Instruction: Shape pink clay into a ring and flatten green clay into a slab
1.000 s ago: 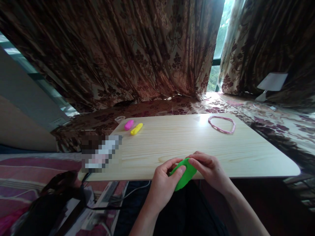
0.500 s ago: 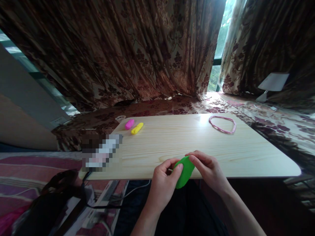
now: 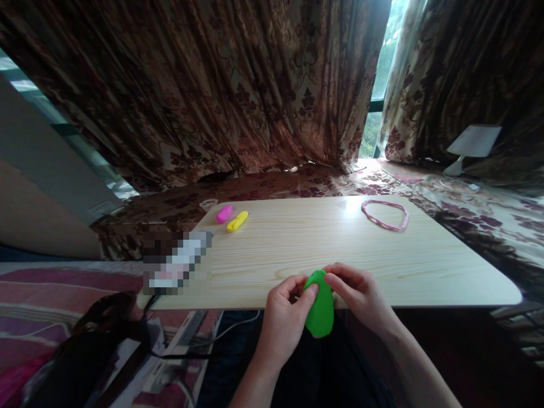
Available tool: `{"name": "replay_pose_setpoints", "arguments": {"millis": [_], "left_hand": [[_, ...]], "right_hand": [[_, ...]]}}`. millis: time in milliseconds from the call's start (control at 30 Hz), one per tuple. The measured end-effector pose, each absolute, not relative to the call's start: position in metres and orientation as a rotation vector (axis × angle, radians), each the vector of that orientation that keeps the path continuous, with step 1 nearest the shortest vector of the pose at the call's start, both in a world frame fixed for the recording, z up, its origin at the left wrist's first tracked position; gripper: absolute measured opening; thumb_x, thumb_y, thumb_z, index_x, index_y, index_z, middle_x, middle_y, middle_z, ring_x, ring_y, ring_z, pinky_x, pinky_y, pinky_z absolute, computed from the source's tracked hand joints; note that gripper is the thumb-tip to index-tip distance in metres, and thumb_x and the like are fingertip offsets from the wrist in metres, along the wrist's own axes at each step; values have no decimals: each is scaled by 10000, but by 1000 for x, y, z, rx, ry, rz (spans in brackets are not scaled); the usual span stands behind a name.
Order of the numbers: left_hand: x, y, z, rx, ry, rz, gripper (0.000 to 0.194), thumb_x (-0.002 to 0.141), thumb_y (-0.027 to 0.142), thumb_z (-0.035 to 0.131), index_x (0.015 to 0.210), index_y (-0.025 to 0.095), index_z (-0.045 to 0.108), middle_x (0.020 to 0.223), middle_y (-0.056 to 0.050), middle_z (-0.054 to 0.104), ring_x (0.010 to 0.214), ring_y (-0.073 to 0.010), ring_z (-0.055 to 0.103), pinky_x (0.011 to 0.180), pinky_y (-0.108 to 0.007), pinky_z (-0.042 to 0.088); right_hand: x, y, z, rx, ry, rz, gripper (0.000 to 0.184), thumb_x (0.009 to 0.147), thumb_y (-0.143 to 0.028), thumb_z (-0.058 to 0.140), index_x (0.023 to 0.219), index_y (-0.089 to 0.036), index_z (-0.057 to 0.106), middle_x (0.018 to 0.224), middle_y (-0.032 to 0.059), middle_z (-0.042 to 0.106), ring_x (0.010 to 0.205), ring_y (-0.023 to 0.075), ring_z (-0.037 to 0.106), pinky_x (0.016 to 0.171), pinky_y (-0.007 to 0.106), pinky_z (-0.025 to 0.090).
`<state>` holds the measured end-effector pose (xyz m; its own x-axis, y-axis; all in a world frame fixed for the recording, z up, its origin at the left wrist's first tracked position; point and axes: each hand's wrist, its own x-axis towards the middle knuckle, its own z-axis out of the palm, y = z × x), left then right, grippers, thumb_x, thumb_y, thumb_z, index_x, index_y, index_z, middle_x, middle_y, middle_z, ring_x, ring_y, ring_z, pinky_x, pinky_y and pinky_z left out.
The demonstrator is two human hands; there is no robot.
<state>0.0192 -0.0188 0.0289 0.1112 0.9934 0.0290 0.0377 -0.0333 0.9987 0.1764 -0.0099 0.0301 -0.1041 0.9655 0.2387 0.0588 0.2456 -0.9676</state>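
- Green clay (image 3: 321, 317) being turned more upright vs. 1 s ago
- Being gripped by L hand (image 3: 283, 311), top edge being pinched by R hand (image 3: 363, 292)
- Prob. being shaped

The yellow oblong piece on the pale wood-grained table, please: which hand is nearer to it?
Left. The left hand is on the near side of the yellow oblong piece, somewhat to its right; the right hand is farther right. Neither touches it.
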Motion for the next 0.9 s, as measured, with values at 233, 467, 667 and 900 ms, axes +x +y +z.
{"name": "replay_pose_setpoints", "arguments": {"millis": [233, 467, 667, 900], "left_hand": [[22, -21, 28, 1262, 1123, 1167, 231, 792, 342, 624, 919, 157, 677, 794, -26, 687, 741, -164, 614, 655, -227, 471], [21, -22, 30, 1263, 1155, 1230, 230, 790, 333, 632, 925, 169, 719, 825, -25, 693, 812, -178, 605, 717, -231, 462], [21, -21, 24, 1193, 1158, 1226, 266, 785, 355, 640, 965, 168, 695, 832, -32, 700, 800, -176, 613, 688, -230, 486], [22, -21, 26, 1167, 1141, 1197, 247, 776, 341, 644, 924, 147, 681, 751, -22, 674, 677, -143, 600, 586, -207, 480]], "right_hand": [[173, -11, 28, -1005, -1436, 1072, 194, 845, -326, 581, 944, -187, 672, 820, 25, 654, 743, 151, 596, 631, 239, 485], [171, -11, 23, -993, -1433, 1043, 182, 839, -319, 591, 939, -196, 682, 864, 38, 647, 779, 160, 594, 658, 248, 485], [174, -11, 25, -996, -1495, 1045, 169, 833, -304, 603, 901, -185, 703, 784, 27, 630, 727, 150, 575, 623, 243, 462], [174, -12, 27, -1014, -1562, 1034, 203, 852, -321, 572, 924, -188, 708, 788, 33, 625, 744, 160, 580, 624, 247, 463]]}}
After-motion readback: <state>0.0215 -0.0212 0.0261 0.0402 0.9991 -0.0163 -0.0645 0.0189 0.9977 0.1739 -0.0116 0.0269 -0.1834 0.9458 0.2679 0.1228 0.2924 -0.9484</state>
